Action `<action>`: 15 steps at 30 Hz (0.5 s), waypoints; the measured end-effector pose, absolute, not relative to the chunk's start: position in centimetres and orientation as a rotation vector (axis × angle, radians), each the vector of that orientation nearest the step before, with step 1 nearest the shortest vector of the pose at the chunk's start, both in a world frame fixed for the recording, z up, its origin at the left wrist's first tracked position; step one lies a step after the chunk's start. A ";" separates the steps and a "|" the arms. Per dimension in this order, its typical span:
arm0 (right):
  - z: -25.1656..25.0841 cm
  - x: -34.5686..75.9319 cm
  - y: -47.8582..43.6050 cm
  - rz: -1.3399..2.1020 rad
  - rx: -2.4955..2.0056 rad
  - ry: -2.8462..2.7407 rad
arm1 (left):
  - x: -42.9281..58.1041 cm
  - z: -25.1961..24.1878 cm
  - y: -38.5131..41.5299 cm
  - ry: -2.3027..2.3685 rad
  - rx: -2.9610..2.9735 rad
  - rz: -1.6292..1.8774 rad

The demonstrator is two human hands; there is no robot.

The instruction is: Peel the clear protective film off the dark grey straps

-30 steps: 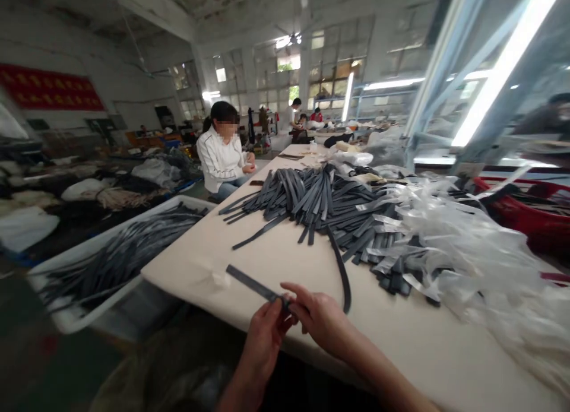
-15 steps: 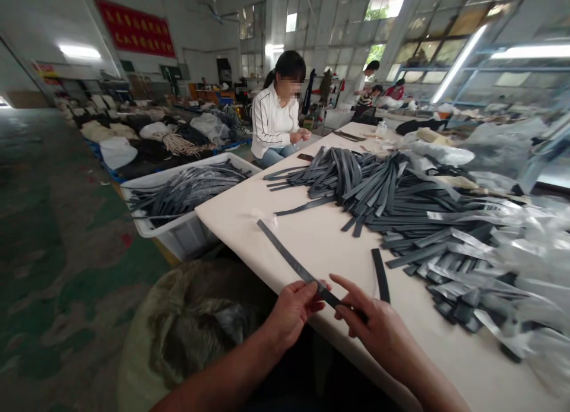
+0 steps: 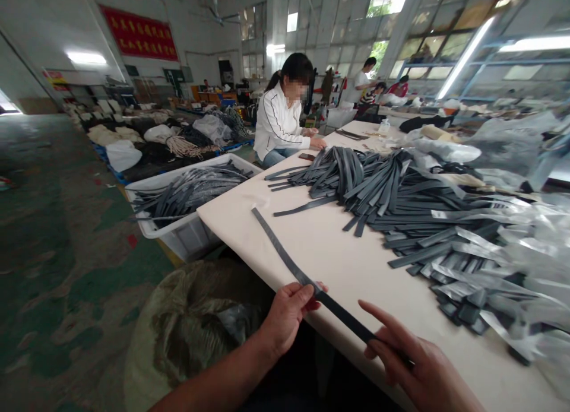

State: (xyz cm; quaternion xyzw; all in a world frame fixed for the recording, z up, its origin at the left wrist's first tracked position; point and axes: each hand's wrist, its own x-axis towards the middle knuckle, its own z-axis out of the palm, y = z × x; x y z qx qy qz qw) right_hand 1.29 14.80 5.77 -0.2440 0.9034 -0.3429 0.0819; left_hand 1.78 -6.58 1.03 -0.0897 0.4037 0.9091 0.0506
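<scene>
A long, flat, dark grey strap (image 3: 278, 249) runs diagonally over the front edge of the table. My left hand (image 3: 291, 311) pinches it near the middle, thumb on top. Lower right, my right hand (image 3: 414, 355) grips the near part between thumb and fingers, its index finger stretched out above. The section between my hands is straight and taut-looking, while the far part curves away over the tabletop. The near end is hidden in my right hand. Beyond my hands, a big heap of similar straps (image 3: 387, 192) lies on the table.
Clear plastic bags (image 3: 525, 240) cover the heap's right side. A white bin (image 3: 178, 237) of straps stands left of the cream table (image 3: 240, 222). A large woven sack (image 3: 178, 335) sits below it. A co-worker (image 3: 285, 115) in white sits at the far side, hands at the table.
My right hand has moved down and right, away from my left, and more strap shows between them. The strap's loose end beside my right hand is gone from view. The co-worker's hands have moved to the table.
</scene>
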 end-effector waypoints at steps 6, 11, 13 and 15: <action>4.4 2.3 14.1 -1.117 -0.600 2.662 | 3.3 1.3 -4.2 1.207 -0.079 2.627; 3.8 3.7 16.3 -1.177 -0.565 2.581 | 3.7 0.5 -4.1 1.261 -0.154 2.636; 3.2 4.4 17.9 -1.188 -0.518 2.518 | 3.5 0.2 -4.6 1.244 -0.236 2.675; 2.6 4.7 18.3 -1.231 -0.481 2.472 | 3.7 0.1 -4.4 1.232 -0.232 2.655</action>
